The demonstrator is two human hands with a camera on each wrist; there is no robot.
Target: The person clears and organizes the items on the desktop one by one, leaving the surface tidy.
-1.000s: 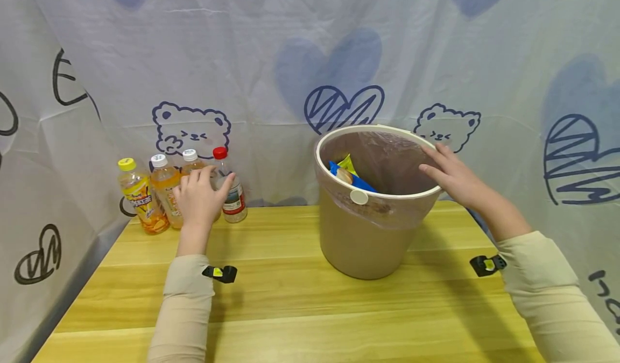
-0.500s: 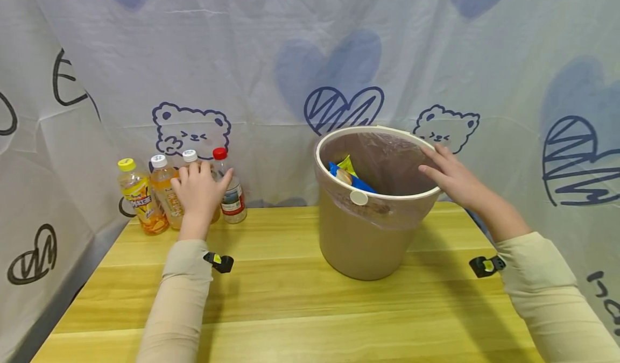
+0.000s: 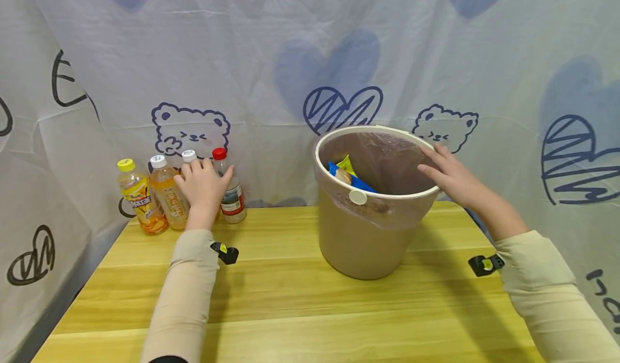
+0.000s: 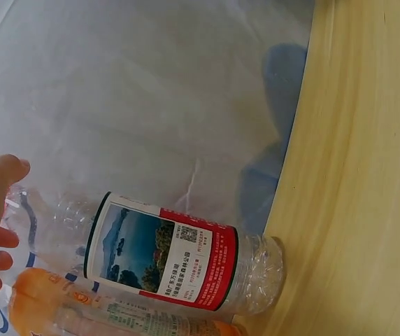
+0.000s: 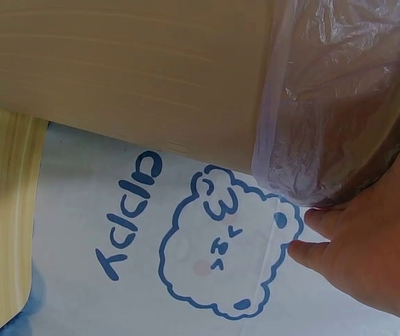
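At the left of the table, my left hand (image 3: pixel 202 186) reaches over the bottles, thumb and fingers spread and loosely bent. Its thumb overlaps the neck of a clear red-capped bottle (image 4: pixel 165 252), which carries a red and landscape label. Mostly behind the hand stands a white-capped orange drink bottle (image 4: pixel 53 301). Another white-capped bottle (image 3: pixel 169 193) and a yellow-capped bottle (image 3: pixel 144 201) stand further left. My right hand (image 3: pixel 457 176) holds the far right rim of a beige trash bin (image 3: pixel 363 244), thumb over its inside; fingertips (image 5: pixel 310 253) bend down outside the rim.
A thin plastic liner (image 5: pixel 312 126) is folded over the bin's rim. Blue and yellow snack wrappers (image 3: pixel 356 183) lie inside the bin. A printed cloth (image 3: pixel 271 56) hangs right behind the wooden table (image 3: pixel 281 309).
My left hand has shifted slightly forward and right above the bottles, its forearm swinging a little. The bottles, the bin and my right hand stay in place.
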